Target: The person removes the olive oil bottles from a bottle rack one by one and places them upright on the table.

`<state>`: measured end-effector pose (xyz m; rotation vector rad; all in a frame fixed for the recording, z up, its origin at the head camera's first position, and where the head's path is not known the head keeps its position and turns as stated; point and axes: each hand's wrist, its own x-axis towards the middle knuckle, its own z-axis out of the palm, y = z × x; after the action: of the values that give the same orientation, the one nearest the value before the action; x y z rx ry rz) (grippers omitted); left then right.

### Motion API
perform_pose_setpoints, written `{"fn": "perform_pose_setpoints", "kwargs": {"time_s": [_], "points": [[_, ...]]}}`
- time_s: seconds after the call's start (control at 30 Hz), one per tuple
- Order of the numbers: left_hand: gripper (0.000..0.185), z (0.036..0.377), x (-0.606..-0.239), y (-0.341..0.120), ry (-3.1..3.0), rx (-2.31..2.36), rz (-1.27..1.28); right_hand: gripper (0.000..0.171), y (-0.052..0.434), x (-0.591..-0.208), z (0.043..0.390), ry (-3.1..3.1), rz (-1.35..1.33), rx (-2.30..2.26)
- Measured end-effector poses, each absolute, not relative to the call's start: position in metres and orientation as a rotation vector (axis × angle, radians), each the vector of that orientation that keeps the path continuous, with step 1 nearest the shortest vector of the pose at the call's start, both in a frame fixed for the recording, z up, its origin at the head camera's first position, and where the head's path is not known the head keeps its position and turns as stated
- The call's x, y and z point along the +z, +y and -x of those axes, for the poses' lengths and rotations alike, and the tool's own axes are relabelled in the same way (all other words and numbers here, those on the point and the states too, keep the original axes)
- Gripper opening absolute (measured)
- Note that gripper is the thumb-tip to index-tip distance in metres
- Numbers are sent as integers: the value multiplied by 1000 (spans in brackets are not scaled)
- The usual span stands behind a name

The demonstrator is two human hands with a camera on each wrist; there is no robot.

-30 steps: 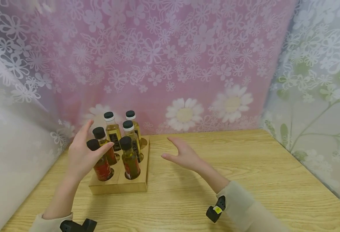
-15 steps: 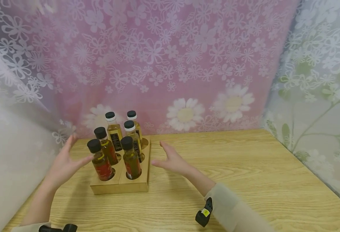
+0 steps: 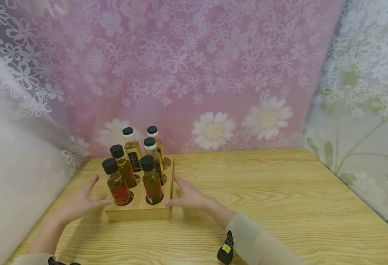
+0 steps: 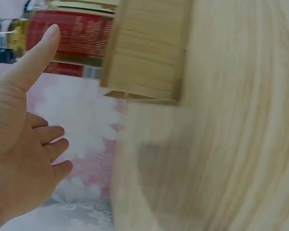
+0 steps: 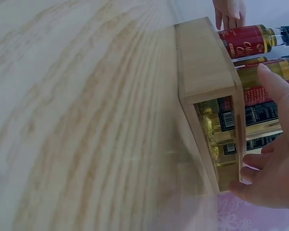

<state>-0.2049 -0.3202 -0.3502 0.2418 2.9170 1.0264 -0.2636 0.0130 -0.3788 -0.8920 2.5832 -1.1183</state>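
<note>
In the head view, a wooden rack (image 3: 138, 210) sits at the lower left of the frame on the wooden surface (image 3: 280, 206), holding 6 bottles with black caps. The left hand (image 3: 81, 201) lies just beside the rack's left side, fingers spread and holding nothing. The right hand (image 3: 188, 196) lies at its right side, fingers straight, seemingly touching the wood. The step in hand looks like taking hold of the rack from both sides; the next move would call for even pressure from both palms so the bottles stay upright.

In the left wrist view, the thumb points toward the red-labelled bottle (image 4: 70, 41) at the upper left, apart from it.

In the right wrist view, the fingers rest against the rack's edge at the right. One red label's script seems to read "Oli"; the black labels are unreadable.
</note>
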Motion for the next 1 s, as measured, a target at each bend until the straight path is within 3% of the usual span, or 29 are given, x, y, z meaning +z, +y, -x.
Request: {"fn": "perform_pose_setpoints", "kwargs": {"time_s": [0.17, 0.57, 1.0], "points": [[110, 208, -362, -314, 2836, 966, -236, 95, 9, -387, 261, 2566, 923, -1072], [97, 214, -373, -301, 2800, 1006, -374, 89, 8, -391, 259, 2517, 864, -1076], [94, 215, -375, -297, 2721, 1115, -314, 91, 9, -395, 262, 2480, 877, -1162]]}}
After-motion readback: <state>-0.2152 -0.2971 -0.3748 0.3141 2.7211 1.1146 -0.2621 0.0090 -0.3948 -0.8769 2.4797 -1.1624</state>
